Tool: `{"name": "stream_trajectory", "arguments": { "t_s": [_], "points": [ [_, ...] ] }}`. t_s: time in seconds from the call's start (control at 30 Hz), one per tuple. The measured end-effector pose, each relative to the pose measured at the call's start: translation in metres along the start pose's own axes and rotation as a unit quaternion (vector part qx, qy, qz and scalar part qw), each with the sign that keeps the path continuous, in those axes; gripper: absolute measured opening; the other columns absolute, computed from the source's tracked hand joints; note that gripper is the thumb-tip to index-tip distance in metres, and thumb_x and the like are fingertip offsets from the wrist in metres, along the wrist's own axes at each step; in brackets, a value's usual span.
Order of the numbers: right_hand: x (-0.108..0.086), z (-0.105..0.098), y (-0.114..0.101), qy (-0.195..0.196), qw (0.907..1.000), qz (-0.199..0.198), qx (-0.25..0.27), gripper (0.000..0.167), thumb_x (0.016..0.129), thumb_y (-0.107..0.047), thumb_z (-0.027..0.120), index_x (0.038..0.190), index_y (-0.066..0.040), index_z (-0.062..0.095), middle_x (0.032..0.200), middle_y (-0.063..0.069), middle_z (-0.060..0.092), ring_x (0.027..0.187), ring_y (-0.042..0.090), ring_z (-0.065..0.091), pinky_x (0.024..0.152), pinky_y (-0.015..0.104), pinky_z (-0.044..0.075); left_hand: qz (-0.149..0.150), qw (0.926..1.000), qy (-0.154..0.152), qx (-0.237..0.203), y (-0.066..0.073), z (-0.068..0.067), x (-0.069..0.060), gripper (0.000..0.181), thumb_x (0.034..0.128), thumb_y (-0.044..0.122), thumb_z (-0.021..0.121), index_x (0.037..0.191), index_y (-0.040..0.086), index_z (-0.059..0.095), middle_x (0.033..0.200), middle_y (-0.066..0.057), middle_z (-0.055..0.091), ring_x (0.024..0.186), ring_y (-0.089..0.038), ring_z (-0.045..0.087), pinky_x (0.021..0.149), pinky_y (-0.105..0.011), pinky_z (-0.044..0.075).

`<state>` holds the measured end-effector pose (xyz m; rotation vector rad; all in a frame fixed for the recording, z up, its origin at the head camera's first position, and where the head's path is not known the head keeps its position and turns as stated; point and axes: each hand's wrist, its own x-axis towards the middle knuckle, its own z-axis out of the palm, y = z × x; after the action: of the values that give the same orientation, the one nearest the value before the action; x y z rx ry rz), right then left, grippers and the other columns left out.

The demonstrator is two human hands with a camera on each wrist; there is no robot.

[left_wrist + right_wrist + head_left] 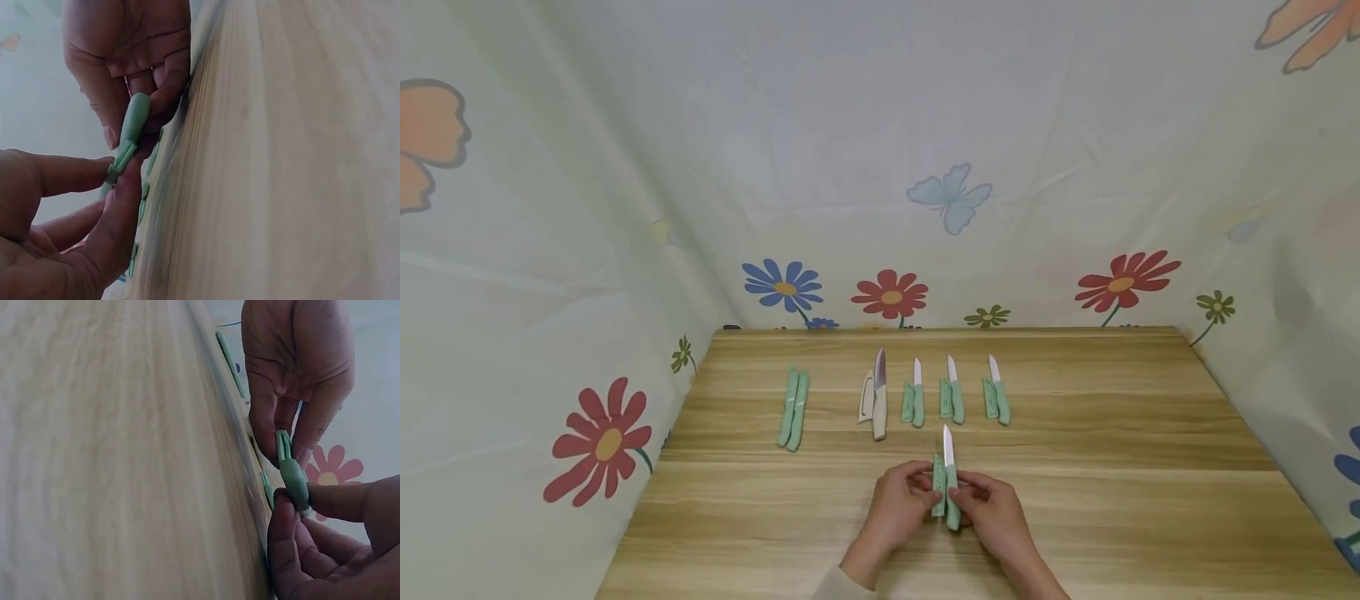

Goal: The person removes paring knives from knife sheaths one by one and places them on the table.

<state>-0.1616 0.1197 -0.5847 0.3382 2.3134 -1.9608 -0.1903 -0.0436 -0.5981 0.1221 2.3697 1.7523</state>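
Note:
Near the front middle of the table, the left hand pinches a green sheath between thumb and fingers. Beside it the right hand holds a green-handled knife by its handle, the bare blade pointing away from the person. Sheath and knife are side by side, close together. In the left wrist view the left hand grips the sheath next to the knife handle. The right wrist view shows the right hand pinching the knife handle.
Behind the hands on the wooden table lie a beige knife with its sheath and three green knives with sheaths beside them. Two sheathed green knives lie further left. A flower-printed cloth surrounds the table.

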Motion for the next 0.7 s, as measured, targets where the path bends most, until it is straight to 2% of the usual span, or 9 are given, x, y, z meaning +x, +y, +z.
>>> {"name": "stream_trajectory", "arguments": {
  "t_s": [0.17, 0.43, 0.7],
  "points": [
    [0.004, 0.004, 0.002, 0.005, 0.9974, -0.019, -0.070, 0.034, 0.091, -0.004, 0.074, 0.123, 0.005, 0.071, 0.089, 0.013, 0.078, 0.067, 0.017, 0.069, 0.056, 0.027, 0.058, 0.014, 0.9984, 0.020, 0.051, 0.001, -0.002, 0.002, 0.041, 0.0816, 0.001, 0.080, 0.122, 0.002, 0.072, 0.084, 0.001, 0.066, 0.072, -0.006, 0.060, 0.061, -0.021, 0.052],
    [0.009, 0.009, -0.007, 0.022, 0.9829, -0.045, -0.177, 0.030, 0.089, -0.012, 0.076, 0.117, -0.003, 0.077, 0.083, 0.002, 0.075, 0.065, 0.010, 0.062, 0.057, 0.024, 0.049, 0.029, 0.9887, 0.050, 0.138, 0.002, 0.002, 0.011, 0.041, 0.0811, -0.001, 0.079, 0.121, -0.006, 0.071, 0.078, 0.002, 0.062, 0.070, -0.005, 0.053, 0.060, -0.020, 0.047],
    [0.017, 0.014, -0.007, 0.034, 0.9712, -0.076, -0.223, 0.030, 0.088, -0.012, 0.077, 0.117, -0.003, 0.078, 0.079, -0.001, 0.074, 0.065, 0.009, 0.059, 0.057, 0.026, 0.047, 0.043, 0.9761, 0.072, 0.201, 0.008, 0.007, 0.014, 0.038, 0.0837, 0.000, 0.075, 0.121, -0.004, 0.073, 0.077, 0.001, 0.058, 0.071, -0.009, 0.051, 0.060, -0.023, 0.044]
  ]
}}
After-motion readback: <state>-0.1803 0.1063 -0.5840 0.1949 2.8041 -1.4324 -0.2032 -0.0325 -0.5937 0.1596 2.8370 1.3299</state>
